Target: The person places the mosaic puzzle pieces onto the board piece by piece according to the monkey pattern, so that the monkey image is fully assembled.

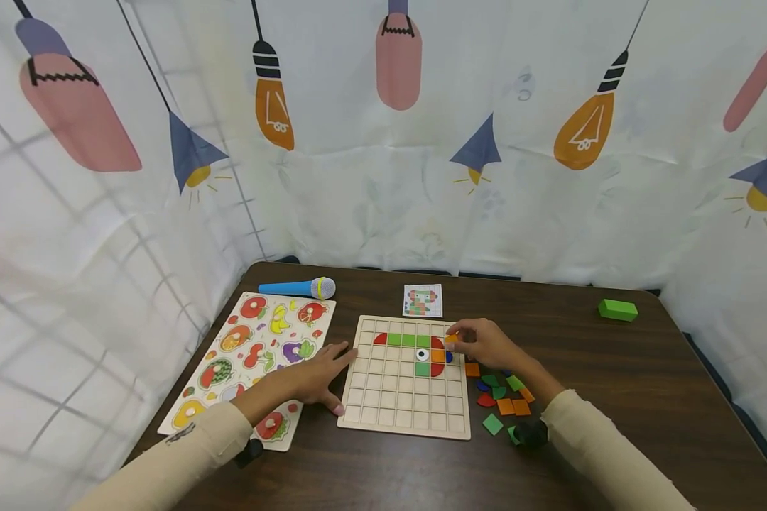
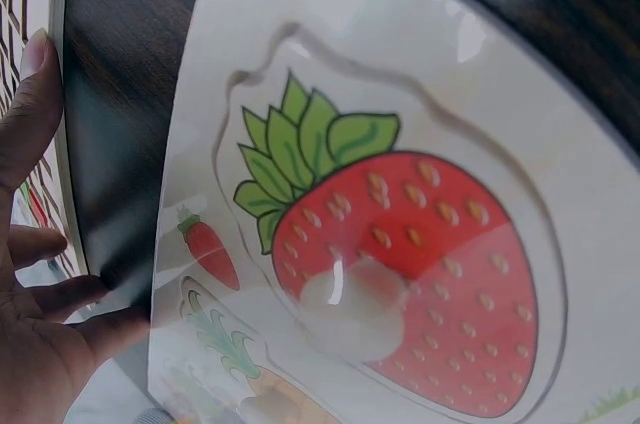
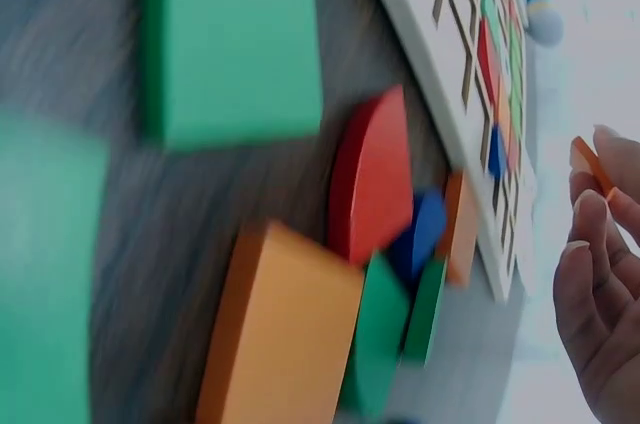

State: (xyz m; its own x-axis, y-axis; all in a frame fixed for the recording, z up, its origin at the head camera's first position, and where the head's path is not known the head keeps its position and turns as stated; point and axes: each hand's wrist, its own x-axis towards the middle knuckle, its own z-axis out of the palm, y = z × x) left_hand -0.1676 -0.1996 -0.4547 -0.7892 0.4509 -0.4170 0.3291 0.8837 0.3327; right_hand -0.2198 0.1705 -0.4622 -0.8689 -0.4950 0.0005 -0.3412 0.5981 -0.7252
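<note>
A pale wooden grid board (image 1: 390,408) lies on the table, with red, green, orange and blue tiles and a white eye tile (image 1: 422,355) set in its upper right part. My left hand (image 1: 316,374) touches the board's left edge with fingers and thumb spread. Between thumb and fingers, my right hand (image 1: 488,346) pinches an orange tile (image 3: 593,164) over the board's upper right corner. Several loose tiles lie right of the board, among them a red one (image 3: 372,179) and a green square (image 3: 240,44). Behind the board is a printed pattern card (image 1: 423,301).
A fruit puzzle board (image 1: 230,372) lies to the left, partly beneath my left forearm; a strawberry piece (image 2: 420,274) shows close up. Beyond it is a blue toy microphone (image 1: 294,288). A green block (image 1: 618,310) sits at the far right, near the table's back edge.
</note>
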